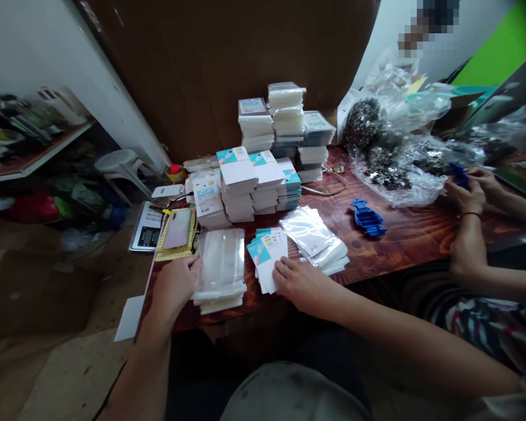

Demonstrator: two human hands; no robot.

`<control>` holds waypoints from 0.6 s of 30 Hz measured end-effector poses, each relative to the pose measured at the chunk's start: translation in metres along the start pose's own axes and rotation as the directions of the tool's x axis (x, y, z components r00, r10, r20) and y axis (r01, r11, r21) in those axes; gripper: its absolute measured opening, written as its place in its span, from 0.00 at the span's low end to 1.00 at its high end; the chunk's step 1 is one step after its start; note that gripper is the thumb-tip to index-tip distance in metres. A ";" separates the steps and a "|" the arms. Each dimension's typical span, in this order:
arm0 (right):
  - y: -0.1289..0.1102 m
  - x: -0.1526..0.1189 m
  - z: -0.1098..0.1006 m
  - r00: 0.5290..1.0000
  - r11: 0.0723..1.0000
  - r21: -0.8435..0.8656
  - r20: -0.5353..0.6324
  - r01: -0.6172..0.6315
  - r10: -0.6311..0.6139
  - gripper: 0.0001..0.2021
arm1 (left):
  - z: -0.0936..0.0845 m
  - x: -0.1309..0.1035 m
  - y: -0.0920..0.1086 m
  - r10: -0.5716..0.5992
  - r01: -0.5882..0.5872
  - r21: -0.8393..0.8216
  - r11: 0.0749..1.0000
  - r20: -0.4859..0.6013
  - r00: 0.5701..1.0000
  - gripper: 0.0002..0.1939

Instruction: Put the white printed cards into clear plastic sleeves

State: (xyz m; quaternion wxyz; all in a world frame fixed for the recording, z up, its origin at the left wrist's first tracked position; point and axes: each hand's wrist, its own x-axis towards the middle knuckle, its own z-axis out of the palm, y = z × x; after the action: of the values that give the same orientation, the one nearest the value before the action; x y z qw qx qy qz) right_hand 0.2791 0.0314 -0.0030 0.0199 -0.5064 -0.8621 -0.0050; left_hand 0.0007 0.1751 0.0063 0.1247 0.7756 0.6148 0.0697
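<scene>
In front of me lies a stack of clear plastic bags (pixel 221 257). My left hand (pixel 175 287) is at its left edge, with the fingers curled together on the side of the top bag. To the right is a fanned pile of printed cards (pixel 265 248), white with a blue panel. My right hand (pixel 304 285) has its fingers closed on the right edge of these cards; its thumb is hidden. Just beyond that hand, a loose pile of cards in clear sleeves (pixel 313 237) rests on the wooden table (pixel 403 240).
Tall stacks of cards (pixel 239 175) and packed cards (pixel 287 111) stand behind. A phone (pixel 177 228) and a scale (pixel 146 234) are at left. Right of the sleeves lies a blue plastic holder (pixel 367 217). Another person's hands (pixel 469 190) hold a blue piece near bags of metal parts (pixel 386 166).
</scene>
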 end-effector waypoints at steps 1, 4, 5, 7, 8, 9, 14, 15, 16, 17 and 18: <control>-0.003 0.000 -0.002 1.000 0.999 -0.042 0.024 0.005 -0.004 0.12 | -0.001 -0.001 0.001 0.023 -0.023 0.001 1.000 -0.021 1.000 0.16; -0.010 -0.001 -0.005 0.997 0.991 -0.129 0.077 0.030 -0.020 0.11 | -0.002 -0.008 0.009 -0.058 0.043 -0.208 0.977 -0.064 0.996 0.14; -0.012 -0.001 -0.005 0.996 0.988 -0.146 0.088 0.047 -0.035 0.11 | -0.001 -0.010 0.013 -0.117 0.089 -0.341 0.936 -0.063 0.991 0.14; -0.014 -0.001 -0.004 0.993 0.983 -0.164 0.096 0.087 -0.072 0.09 | 0.004 -0.012 0.020 -0.209 0.143 -0.605 0.783 -0.040 0.977 0.14; -0.014 -0.001 -0.003 0.992 0.982 -0.161 0.091 0.101 -0.087 0.08 | 0.008 -0.013 0.025 -0.234 0.145 -0.709 0.690 -0.028 0.972 0.14; -0.013 -0.002 -0.001 0.992 0.983 -0.151 0.081 0.105 -0.094 0.08 | 0.012 -0.013 0.029 -0.248 0.137 -0.790 0.597 -0.019 0.969 0.14; -0.011 -0.007 0.003 0.998 0.996 -0.049 0.007 0.070 -0.070 0.06 | 0.033 -0.009 0.046 -0.249 0.146 -0.970 0.193 0.095 0.964 0.12; -0.011 -0.008 0.003 0.998 0.998 -0.026 0.007 0.060 -0.060 0.06 | 0.036 -0.008 0.048 -0.251 0.166 -0.976 0.138 0.128 0.959 0.12; -0.012 -0.009 0.002 0.999 0.999 -0.002 0.011 0.043 -0.043 0.06 | 0.037 -0.008 0.050 -0.249 0.190 -0.977 0.092 0.162 0.955 0.12; -0.012 -0.009 0.001 1.000 0.999 0.024 0.017 0.023 -0.023 0.06 | 0.038 -0.008 0.052 -0.247 0.209 -0.977 0.053 0.190 0.950 0.12; -0.012 -0.009 0.000 1.000 0.999 0.048 0.025 0.007 -0.008 0.07 | 0.038 -0.008 0.054 -0.241 0.222 -0.975 0.017 0.212 0.947 0.12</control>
State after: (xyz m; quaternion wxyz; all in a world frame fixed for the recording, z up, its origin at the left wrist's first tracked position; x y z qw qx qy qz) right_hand 0.2732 0.0173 -0.0029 0.0212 -0.5025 -0.8640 0.0217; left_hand 0.0589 0.1520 -0.0144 0.6252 0.3676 0.5175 0.4541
